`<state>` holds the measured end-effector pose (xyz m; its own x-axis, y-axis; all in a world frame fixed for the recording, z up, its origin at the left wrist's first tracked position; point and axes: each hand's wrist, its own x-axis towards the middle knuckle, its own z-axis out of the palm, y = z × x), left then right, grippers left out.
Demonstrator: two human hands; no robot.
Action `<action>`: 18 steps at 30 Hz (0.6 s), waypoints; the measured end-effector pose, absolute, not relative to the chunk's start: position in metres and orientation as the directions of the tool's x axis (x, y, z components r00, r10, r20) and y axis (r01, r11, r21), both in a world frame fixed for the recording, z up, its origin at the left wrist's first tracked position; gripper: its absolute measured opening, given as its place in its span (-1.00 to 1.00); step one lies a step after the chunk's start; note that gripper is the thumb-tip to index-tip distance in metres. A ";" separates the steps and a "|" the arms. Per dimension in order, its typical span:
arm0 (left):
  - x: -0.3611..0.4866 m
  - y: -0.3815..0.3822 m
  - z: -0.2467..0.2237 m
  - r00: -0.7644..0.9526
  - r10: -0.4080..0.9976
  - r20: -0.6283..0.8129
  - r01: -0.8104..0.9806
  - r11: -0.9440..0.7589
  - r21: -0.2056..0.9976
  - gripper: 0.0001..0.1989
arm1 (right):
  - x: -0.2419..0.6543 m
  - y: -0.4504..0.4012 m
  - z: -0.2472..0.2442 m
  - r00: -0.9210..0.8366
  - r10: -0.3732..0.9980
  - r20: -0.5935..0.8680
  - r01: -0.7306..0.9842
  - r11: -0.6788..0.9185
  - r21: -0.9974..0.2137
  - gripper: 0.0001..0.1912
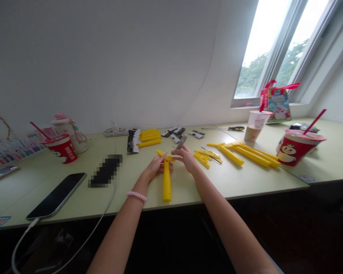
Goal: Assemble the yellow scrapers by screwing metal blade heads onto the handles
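My left hand point(154, 167) is closed around the head of a yellow plastic scraper handle point(166, 184), whose grip points toward me near the table's front edge. In my right hand point(187, 158) a flat metal blade point(181, 142) is pinched, tilted upward just right of the handle's head. My right fingertips are close to that head; whether they touch it I cannot tell. Beside my right hand lies a small pile of yellow plastic pieces point(202, 160) with thin metal blades point(217, 160). Further right are several more yellow scraper handles point(253, 156).
Yellow scrapers with black cards point(150, 137) lie in a row behind my hands, near loose cards point(175, 133). A screwdriver point(236, 128), a clear cup point(254, 127) and a red cup point(295, 150) stand right. Left are a phone point(57, 196), its cable and another red cup point(61, 148).
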<state>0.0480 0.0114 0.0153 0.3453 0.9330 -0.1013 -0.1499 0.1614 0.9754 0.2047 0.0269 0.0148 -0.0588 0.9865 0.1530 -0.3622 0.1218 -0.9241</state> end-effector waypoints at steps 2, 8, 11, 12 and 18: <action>0.048 0.012 0.015 0.338 0.935 -0.109 -0.154 0.169 0.973 -0.64 | 0.205 0.029 0.015 0.058 0.974 0.220 -0.337 0.227 -0.914 -0.90; 0.048 0.012 0.014 0.343 0.931 -0.126 -0.144 0.184 0.972 -0.64 | 0.206 0.029 0.016 0.162 0.936 0.312 -0.299 0.348 -0.889 -0.85; 0.048 0.011 0.014 0.350 0.929 -0.121 -0.127 0.175 0.976 -0.63 | 0.206 0.028 0.016 0.156 0.934 0.321 -0.189 0.348 -0.918 -0.84; 0.048 0.011 0.014 0.350 0.929 -0.120 -0.122 0.172 0.977 -0.63 | 0.205 0.028 0.016 0.154 0.935 0.320 -0.177 0.345 -0.922 -0.86; 0.048 0.012 0.013 0.352 0.927 -0.127 -0.111 0.176 0.978 -0.63 | 0.207 0.027 0.016 0.142 0.907 0.396 -0.207 0.419 -0.884 -0.79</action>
<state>0.0477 0.0118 0.0131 0.3519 0.9274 -0.1270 -0.1114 0.1762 0.9780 0.2073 0.0271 0.0155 0.1416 0.9071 0.3965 -0.2074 0.4188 -0.8841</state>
